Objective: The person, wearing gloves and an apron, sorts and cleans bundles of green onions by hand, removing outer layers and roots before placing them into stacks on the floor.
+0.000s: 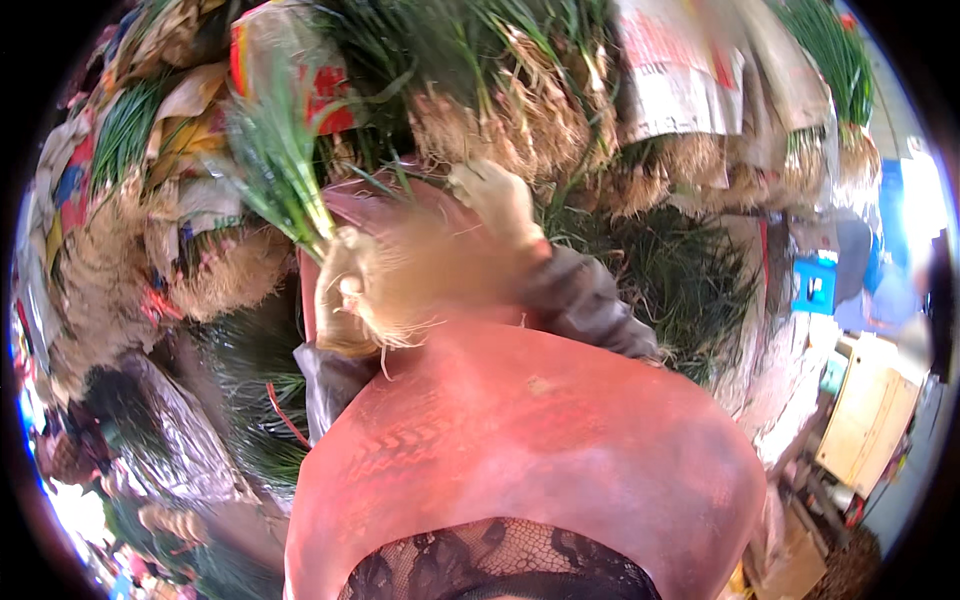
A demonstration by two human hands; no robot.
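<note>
My left hand [345, 290], in a pale glove, is closed round a small bunch of green onions [290, 170]. Their green leaves point up and to the left, and their pale stringy roots [405, 310] hang out on the right of the fist. My right hand [495, 200], also gloved, is at the near edge of a heap of green onions [500, 110], close to their dry roots. Its fingers look curled, but what they hold, if anything, is hidden. Between my hands a tan patch is smeared by motion. A reddish apron [530, 410] covers my lap.
More root-on bundles lie under sacking at the left [230, 270] and far right [790, 160]. Loose green leaves [690, 280] are piled to my right, and others [260, 390] to my left. A blue box [815, 284] and a wooden cabinet [872, 412] stand at the right.
</note>
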